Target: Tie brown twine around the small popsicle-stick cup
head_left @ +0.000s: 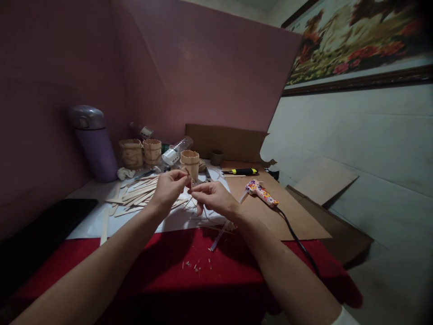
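My left hand [172, 188] is closed in a pinch over the white paper [91, 219], thumb against fingertips. Close beside it, my right hand [216, 198] also pinches, with fingertips almost meeting the left ones. Whatever lies between the fingers is too small and dark to make out. Thin pale strands [206, 216] curl below the right hand. Just behind the hands stands a cup made of upright wooden sticks [190, 163]. Wooden craft sticks [138, 197] lie in a loose pile by my left hand.
Two more stick cups [152, 152], a clear plastic bottle [177, 151] and a purple tumbler [98, 151] stand or lie back left. On cardboard [287, 221] at right are a flowered glue gun [260, 192], its black cord [297, 239] and a utility knife [241, 171]. Scraps dot the red cloth [162, 262].
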Tool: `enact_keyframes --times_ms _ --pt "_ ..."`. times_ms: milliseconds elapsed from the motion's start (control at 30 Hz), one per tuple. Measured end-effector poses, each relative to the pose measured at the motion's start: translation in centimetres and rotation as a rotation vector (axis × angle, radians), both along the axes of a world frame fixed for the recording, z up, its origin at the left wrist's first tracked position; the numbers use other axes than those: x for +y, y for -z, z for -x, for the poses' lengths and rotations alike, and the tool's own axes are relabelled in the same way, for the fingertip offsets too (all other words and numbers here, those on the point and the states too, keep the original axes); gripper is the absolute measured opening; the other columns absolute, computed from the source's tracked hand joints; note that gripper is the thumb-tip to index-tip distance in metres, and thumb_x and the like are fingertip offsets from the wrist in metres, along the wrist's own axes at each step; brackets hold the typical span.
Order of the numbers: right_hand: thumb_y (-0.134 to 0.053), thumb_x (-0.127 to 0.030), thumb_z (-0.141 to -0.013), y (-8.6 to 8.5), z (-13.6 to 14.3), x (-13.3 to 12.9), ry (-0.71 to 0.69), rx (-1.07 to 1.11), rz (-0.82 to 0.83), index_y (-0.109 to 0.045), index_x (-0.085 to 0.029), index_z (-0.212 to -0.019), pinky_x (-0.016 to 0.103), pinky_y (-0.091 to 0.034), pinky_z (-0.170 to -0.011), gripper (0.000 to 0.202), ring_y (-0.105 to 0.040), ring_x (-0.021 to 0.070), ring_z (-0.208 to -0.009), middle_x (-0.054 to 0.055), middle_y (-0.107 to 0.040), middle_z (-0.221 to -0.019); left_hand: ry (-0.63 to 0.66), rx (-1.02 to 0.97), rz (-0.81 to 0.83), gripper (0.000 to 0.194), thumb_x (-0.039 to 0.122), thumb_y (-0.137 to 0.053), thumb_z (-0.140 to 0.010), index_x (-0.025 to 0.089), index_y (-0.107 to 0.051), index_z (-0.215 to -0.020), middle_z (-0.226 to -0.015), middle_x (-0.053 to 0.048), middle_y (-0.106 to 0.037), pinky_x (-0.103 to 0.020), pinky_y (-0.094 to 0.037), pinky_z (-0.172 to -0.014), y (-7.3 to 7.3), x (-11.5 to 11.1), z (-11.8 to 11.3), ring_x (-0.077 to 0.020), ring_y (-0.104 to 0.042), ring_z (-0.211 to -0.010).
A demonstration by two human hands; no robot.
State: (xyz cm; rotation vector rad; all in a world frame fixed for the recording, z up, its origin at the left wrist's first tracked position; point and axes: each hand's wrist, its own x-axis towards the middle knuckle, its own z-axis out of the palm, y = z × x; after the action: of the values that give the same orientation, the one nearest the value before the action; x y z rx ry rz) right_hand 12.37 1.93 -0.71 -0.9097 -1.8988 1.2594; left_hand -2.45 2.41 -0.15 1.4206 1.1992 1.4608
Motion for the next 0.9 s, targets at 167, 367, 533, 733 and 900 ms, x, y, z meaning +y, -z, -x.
enact_keyframes --times_ms 167,367,533,733,900 --pt "-0.046 -0.024 -0.084 0.5 0.1 0.6 0.053 -0.153 -0.006 -0.064 -0.013 -0.073 0.019 -0.026 -0.041 0.023 -0.033 0.0053 -0.035 -0.002 -0.059 -0.046 0.208 -0.361 0.184 0.019 0.024 -0.068 -0.062 0.014 -0.052 -0.065 -0.058 0.000 -0.059 -0.017 -0.015 -0.035 -0.9 -0.5 0.1 -0.0013 -0.028 -0.034" --pt "-0.049 -0.032 -0.086 -0.8 -1.5 1.0 0.812 -0.496 -0.345 -0.065 -0.016 -0.070 0.026 -0.035 -0.055 0.028 -0.058 0.0165 -0.060 0.008 -0.066 -0.064 0.267 -0.372 0.240 0.017 0.013 -0.066 -0.061 0.014 -0.049 -0.060 -0.048 0.004 -0.048 -0.016 -0.011 -0.033 -0.8 -0.3 0.1 -0.0008 -0.028 -0.032" --pt "-0.049 -0.029 -0.085 -0.6 -1.0 0.8 0.772 -0.060 -0.610 -0.066 -0.016 -0.084 0.026 -0.043 -0.064 0.021 -0.061 0.0175 -0.075 0.009 -0.068 -0.085 0.223 -0.230 0.289 0.019 0.020 -0.065 -0.066 0.015 -0.049 -0.059 -0.043 0.003 -0.048 -0.016 -0.010 -0.030 -0.2 -0.4 -0.5 -0.0025 -0.028 -0.028" --pt "-0.041 -0.032 -0.088 0.5 0.2 0.9 0.222 -0.010 -0.110 -0.062 -0.015 -0.081 0.019 -0.032 -0.039 0.028 -0.051 0.0080 -0.039 0.001 -0.061 -0.060 0.283 -0.126 0.249 0.017 0.026 -0.066 -0.069 0.013 -0.055 -0.063 -0.040 0.004 -0.047 -0.016 -0.015 -0.031 0.0 -0.5 -0.6 -0.0026 -0.029 -0.029" --pt "-0.049 -0.025 -0.084 0.4 -0.2 1.2 0.287 -0.080 -0.094 -0.055 -0.014 -0.058 0.017 -0.030 -0.039 0.030 -0.043 0.0051 -0.039 0.000 -0.055 -0.051 0.268 -0.008 0.238 0.020 0.028 -0.066 -0.069 0.012 -0.056 -0.062 -0.042 0.003 -0.048 -0.016 -0.017 -0.032 0.2 -0.5 -0.6 -0.0031 -0.033 -0.032"
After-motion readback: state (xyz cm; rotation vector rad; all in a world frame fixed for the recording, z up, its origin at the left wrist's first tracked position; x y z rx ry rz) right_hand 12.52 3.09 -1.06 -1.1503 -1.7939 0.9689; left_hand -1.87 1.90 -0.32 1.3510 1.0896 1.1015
